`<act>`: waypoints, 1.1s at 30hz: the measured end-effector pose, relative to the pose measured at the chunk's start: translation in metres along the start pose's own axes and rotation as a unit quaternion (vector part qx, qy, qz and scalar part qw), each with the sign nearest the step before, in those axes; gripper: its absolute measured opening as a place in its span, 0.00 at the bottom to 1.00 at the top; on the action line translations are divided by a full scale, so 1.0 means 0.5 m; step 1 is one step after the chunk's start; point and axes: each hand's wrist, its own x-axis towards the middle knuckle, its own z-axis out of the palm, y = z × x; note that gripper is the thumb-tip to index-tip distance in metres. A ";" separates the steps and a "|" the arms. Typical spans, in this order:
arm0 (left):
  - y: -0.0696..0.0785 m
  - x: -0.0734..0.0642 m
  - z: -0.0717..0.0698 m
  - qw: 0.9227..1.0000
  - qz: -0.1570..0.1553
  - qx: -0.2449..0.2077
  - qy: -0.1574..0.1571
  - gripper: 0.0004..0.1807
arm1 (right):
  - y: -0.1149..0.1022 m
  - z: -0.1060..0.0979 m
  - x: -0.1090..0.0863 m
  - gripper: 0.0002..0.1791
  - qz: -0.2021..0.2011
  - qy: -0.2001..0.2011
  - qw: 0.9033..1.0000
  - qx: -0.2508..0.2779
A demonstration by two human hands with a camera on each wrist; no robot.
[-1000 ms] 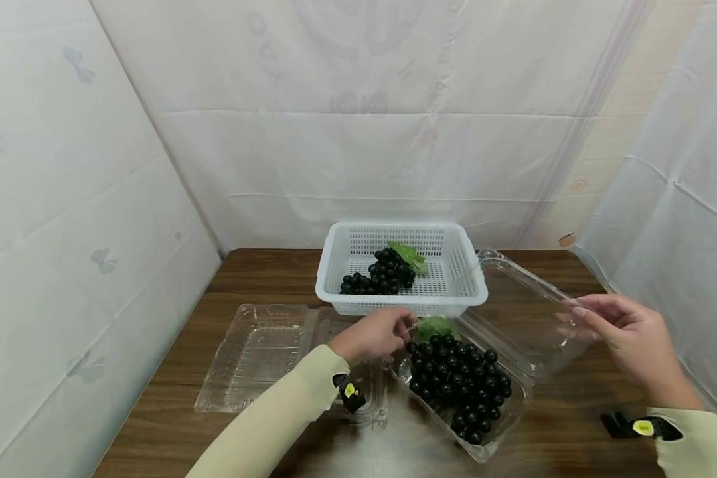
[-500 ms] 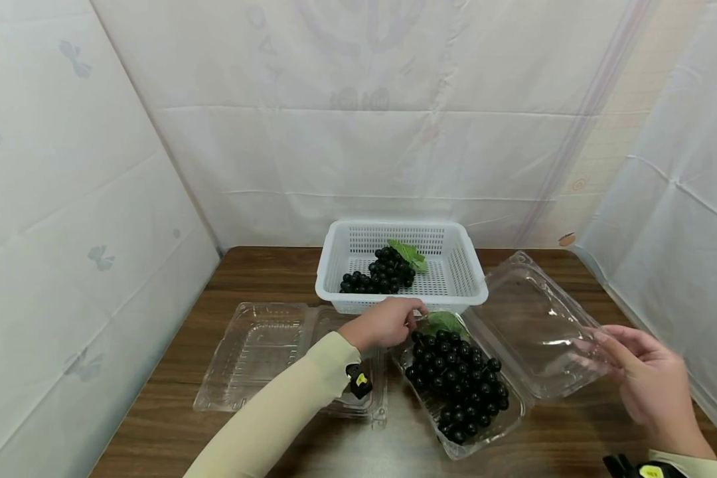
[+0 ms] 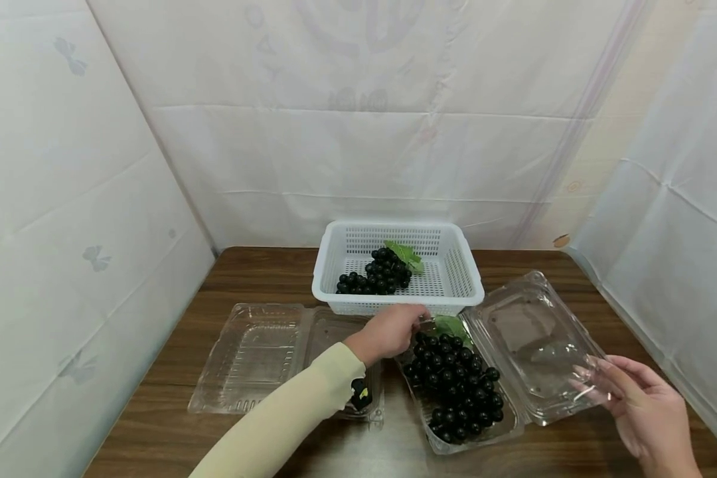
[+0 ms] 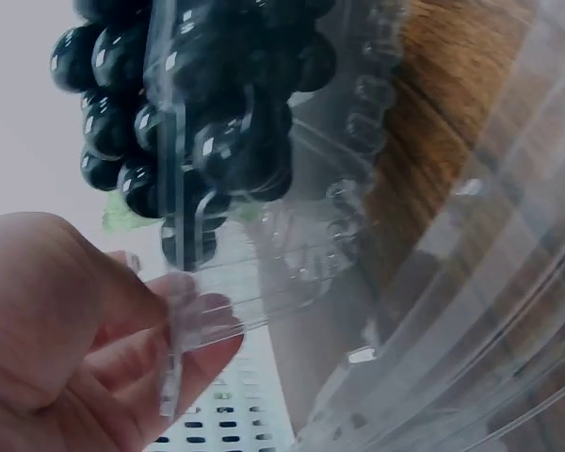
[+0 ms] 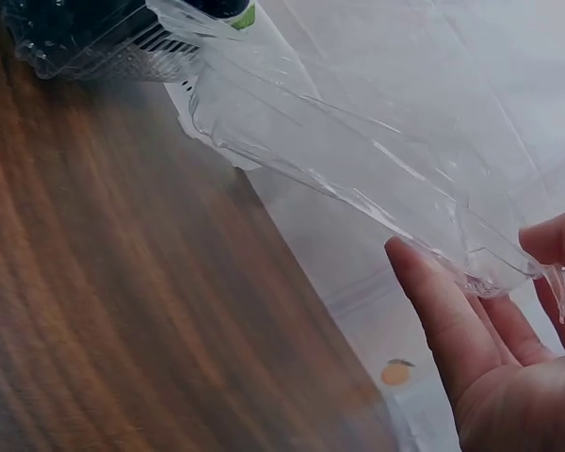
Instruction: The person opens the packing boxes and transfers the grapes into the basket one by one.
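Observation:
A bunch of black grapes [image 3: 457, 385] with a green leaf [image 3: 451, 326] at its far end lies in the base of a clear plastic clamshell box [image 3: 514, 421]. My left hand [image 3: 391, 330] pinches the far left corner of that base; the left wrist view shows thumb and fingers on either side of its clear rim [image 4: 174, 353]. On the right, my right hand [image 3: 648, 405] holds the outer edge of the box's lid [image 3: 540, 338], which is folded out to the right. In the right wrist view the lid [image 5: 339, 160] slants above the table, its corner between thumb and fingers.
A white perforated basket [image 3: 397, 300] behind the box holds another grape bunch [image 3: 376, 275] with a green leaf [image 3: 406, 255]. To the left, a second clear clamshell [image 3: 257, 358] lies unfolded on the wooden table [image 3: 167, 405], partly behind my left arm. White sheeting [image 3: 334, 159] surrounds the table.
My right hand has lowered the lid outward toward the near right. The left hand has shifted slightly to the right along with the far end of the box, which has turned a little.

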 end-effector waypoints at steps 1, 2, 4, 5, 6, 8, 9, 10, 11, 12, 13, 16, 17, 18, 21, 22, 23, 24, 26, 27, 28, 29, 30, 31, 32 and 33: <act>0.000 0.000 0.004 1.000 0.001 0.003 0.006 0.21 | 0.002 -0.003 -0.003 0.18 0.004 0.003 1.000 0.006; -0.001 0.001 0.007 1.000 0.003 0.006 0.013 0.21 | 0.004 -0.006 -0.007 0.18 0.009 0.004 1.000 0.012; -0.001 0.001 0.014 1.000 0.008 0.013 0.027 0.20 | 0.008 -0.013 -0.015 0.19 0.022 0.002 0.999 0.026; -0.002 0.001 0.017 0.999 0.009 0.016 0.034 0.20 | 0.010 -0.017 -0.019 0.19 0.028 0.000 0.999 0.032; -0.002 0.002 0.019 0.999 0.009 0.017 0.039 0.20 | 0.012 -0.021 -0.022 0.19 0.034 -0.003 0.999 0.041; -0.003 0.002 0.024 0.999 0.002 0.018 0.044 0.18 | 0.017 -0.028 -0.029 0.19 0.044 -0.014 0.998 0.053; -0.004 0.001 0.026 0.999 -0.005 0.016 0.045 0.17 | 0.019 -0.030 -0.030 0.19 0.049 -0.015 0.997 0.055; -0.005 0.000 0.028 0.999 -0.014 0.012 0.043 0.16 | 0.022 -0.032 -0.031 0.19 0.055 -0.012 0.997 0.054; -0.005 -0.001 0.029 0.999 -0.025 0.005 0.041 0.16 | 0.025 -0.033 -0.032 0.19 0.061 -0.008 0.997 0.049; -0.006 -0.002 0.030 0.999 -0.036 -0.002 0.039 0.15 | 0.027 -0.035 -0.032 0.19 0.067 -0.001 0.997 0.039; -0.007 -0.003 0.031 0.998 -0.047 -0.009 0.038 0.14 | 0.029 -0.035 -0.032 0.18 0.073 0.005 0.997 0.026; -0.009 -0.004 0.034 0.996 -0.071 -0.021 0.041 0.13 | 0.031 -0.039 -0.033 0.15 0.104 0.034 0.994 -0.026; -0.009 -0.004 0.035 0.996 -0.077 -0.023 0.044 0.12 | 0.031 -0.041 -0.034 0.14 0.117 0.045 0.991 -0.048; -0.010 -0.003 0.037 0.995 -0.081 -0.024 0.048 0.11 | 0.031 -0.043 -0.036 0.12 0.131 0.054 0.988 -0.069; -0.012 0.001 0.043 0.992 -0.102 -0.045 0.057 0.10 | 0.030 -0.052 -0.042 0.09 0.175 0.078 0.972 -0.133; -0.013 0.002 0.045 0.991 -0.109 -0.057 0.059 0.10 | 0.029 -0.054 -0.044 0.08 0.186 0.086 0.966 -0.156; -0.015 0.003 0.046 0.989 -0.116 -0.068 0.061 0.10 | 0.028 -0.056 -0.045 0.08 0.198 0.093 0.959 -0.179; -0.016 0.004 0.048 0.987 -0.123 -0.082 0.063 0.10 | 0.027 -0.057 -0.045 0.08 0.205 0.096 0.952 -0.204; -0.017 0.004 0.049 0.984 -0.133 -0.102 0.064 0.11 | 0.024 -0.056 -0.043 0.06 0.220 0.097 0.931 -0.274; -0.018 0.004 0.049 0.983 -0.137 -0.108 0.065 0.11 | 0.023 -0.054 -0.042 0.06 0.226 0.092 0.916 -0.318; -0.019 0.003 0.049 0.982 -0.139 -0.112 0.065 0.11 | 0.022 -0.052 -0.040 0.10 0.233 0.085 0.899 -0.361; -0.020 0.002 0.048 0.981 -0.141 -0.116 0.066 0.12 | 0.019 -0.048 -0.037 0.15 0.241 0.076 0.875 -0.413; -0.020 0.000 0.048 0.980 -0.143 -0.122 0.064 0.13 | 0.018 -0.045 -0.034 0.22 0.246 0.067 0.852 -0.457; -0.020 -0.001 0.047 0.980 -0.144 -0.124 0.061 0.13 | 0.016 -0.041 -0.031 0.29 0.252 0.058 0.826 -0.500; -0.020 -0.004 0.046 0.979 -0.146 -0.129 0.057 0.14 | 0.014 -0.037 -0.029 0.34 0.256 0.048 0.803 -0.536; -0.019 -0.007 0.044 0.979 -0.147 -0.134 0.053 0.15 | 0.012 -0.033 -0.027 0.37 0.259 0.039 0.782 -0.565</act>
